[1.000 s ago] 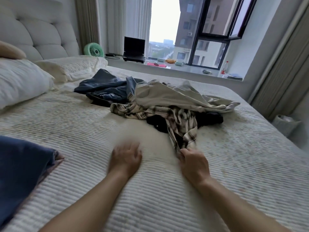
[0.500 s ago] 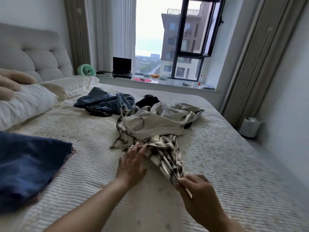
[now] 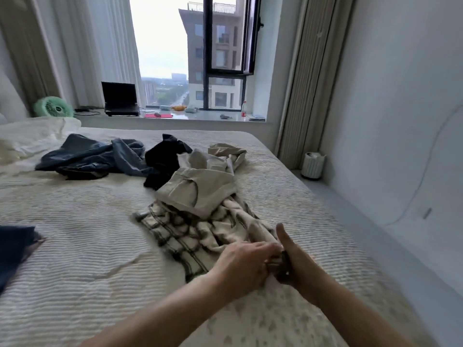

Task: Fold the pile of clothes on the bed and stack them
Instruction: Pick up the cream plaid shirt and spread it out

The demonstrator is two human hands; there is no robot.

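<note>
Both hands, left hand [image 3: 241, 265] and right hand [image 3: 292, 259], grip crumpled black-and-cream plaid shirt [image 3: 198, 230]; pulling could drag rumpled beige cotton garment [image 3: 200, 194] along.

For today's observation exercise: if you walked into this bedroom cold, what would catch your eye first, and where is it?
First, the two hands, left hand and right hand, meeting at the near edge of a plaid shirt on the bed. Behind it lies a beige garment, then jeans and a black garment. Beyond, the tall window frames an apartment block.
</note>
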